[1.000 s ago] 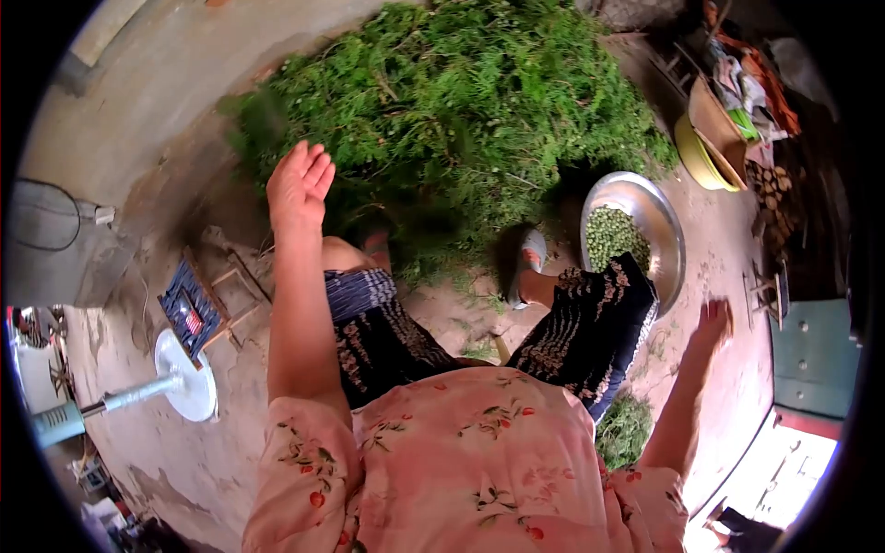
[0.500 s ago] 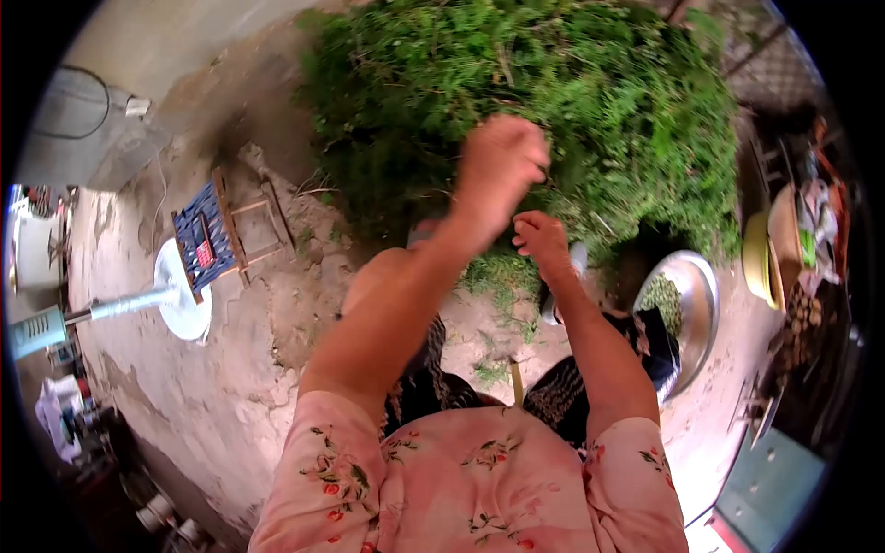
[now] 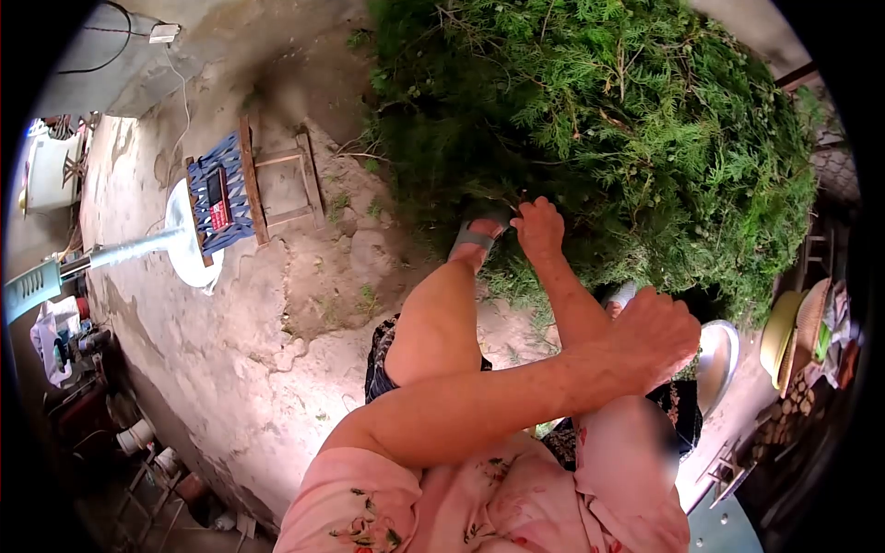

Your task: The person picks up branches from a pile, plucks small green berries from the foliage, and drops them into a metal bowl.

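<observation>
My left hand [image 3: 656,339] is closed, its arm crossing over my right forearm. It is just left of a metal basin [image 3: 719,364], and whatever its fingers hold is hidden. At the near edge of a large heap of green evergreen branches [image 3: 627,138], my right hand [image 3: 539,229] is closed too. Its fingertips pinch what looks like a thin evergreen twig [image 3: 519,196] in the shade of the heap. A few green bits show in the basin beside my left hand; most of its inside is covered.
A low stool [image 3: 207,198] with a woven blue seat carries a red and black device [image 3: 218,203]. Behind it stands a pale blue fan [image 3: 120,253] with a round base. Yellow-rimmed bowls [image 3: 784,336] stand at the right. My sandaled foot [image 3: 477,238] touches the heap's edge.
My left hand has swung from above the branches to the right, toward the basin. My right hand stays near the heap's edge. The view has shifted, and my bare knee shows more.
</observation>
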Available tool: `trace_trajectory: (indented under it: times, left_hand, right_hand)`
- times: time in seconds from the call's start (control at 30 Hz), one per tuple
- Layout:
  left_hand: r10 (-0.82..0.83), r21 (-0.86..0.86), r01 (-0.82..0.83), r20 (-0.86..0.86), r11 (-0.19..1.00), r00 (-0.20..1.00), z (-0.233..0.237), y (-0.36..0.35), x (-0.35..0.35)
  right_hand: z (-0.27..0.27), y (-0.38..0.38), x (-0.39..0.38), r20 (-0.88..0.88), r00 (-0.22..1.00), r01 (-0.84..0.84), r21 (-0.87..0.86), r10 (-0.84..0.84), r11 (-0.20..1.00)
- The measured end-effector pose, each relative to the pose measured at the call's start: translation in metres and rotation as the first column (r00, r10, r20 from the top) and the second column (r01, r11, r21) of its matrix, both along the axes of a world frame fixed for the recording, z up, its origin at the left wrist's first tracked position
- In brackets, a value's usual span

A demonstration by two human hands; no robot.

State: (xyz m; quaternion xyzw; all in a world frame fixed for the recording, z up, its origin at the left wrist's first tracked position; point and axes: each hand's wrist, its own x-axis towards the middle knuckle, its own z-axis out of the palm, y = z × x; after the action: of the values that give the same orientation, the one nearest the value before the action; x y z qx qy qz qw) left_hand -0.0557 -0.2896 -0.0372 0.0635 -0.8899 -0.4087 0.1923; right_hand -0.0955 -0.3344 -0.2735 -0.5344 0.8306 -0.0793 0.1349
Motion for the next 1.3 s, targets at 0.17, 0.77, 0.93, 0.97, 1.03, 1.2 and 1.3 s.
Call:
trace_trajectory:
  times: [0.17,0.77,0.93,0.97,1.03,1.2,1.3]
  left_hand:
    - [-0.004,-0.041,0.007,0.081,0.999,0.997,0.009,-0.001,0.002]
    - [-0.184,-0.014,0.204,0.37,0.979,0.91,0.016,-0.021,-0.023]
    - [0.001,0.313,-0.158,0.446,0.936,0.895,0.018,-0.038,-0.044]
    - [0.062,0.685,-0.283,0.329,0.671,0.942,0.012,-0.039,-0.049]
    - [0.054,0.978,-0.159,0.153,0.137,0.987,0.015,-0.055,-0.044]
    - [0.346,0.99,-0.068,0.106,-0.121,0.932,0.014,-0.073,-0.046]
    - [0.405,0.983,0.018,0.06,-0.185,0.913,0.016,-0.078,-0.045]
  right_hand:
    - [0.001,0.023,-0.023,0.058,0.968,0.251,-0.303,-0.245,0.919]
    - [0.259,0.085,-0.141,0.887,0.461,0.87,-0.448,-0.021,0.206]
    - [0.269,0.104,-0.136,0.926,0.331,0.924,-0.357,0.179,0.135]
    - [0.267,0.108,-0.134,0.931,0.293,0.933,-0.329,0.22,0.149]
    - [0.262,0.115,-0.129,0.931,0.225,0.944,-0.281,0.287,0.171]
    - [0.256,0.118,-0.118,0.924,0.063,0.939,-0.182,0.377,0.291]
    - [0.255,0.118,-0.116,0.968,0.109,0.932,-0.178,0.224,0.315]
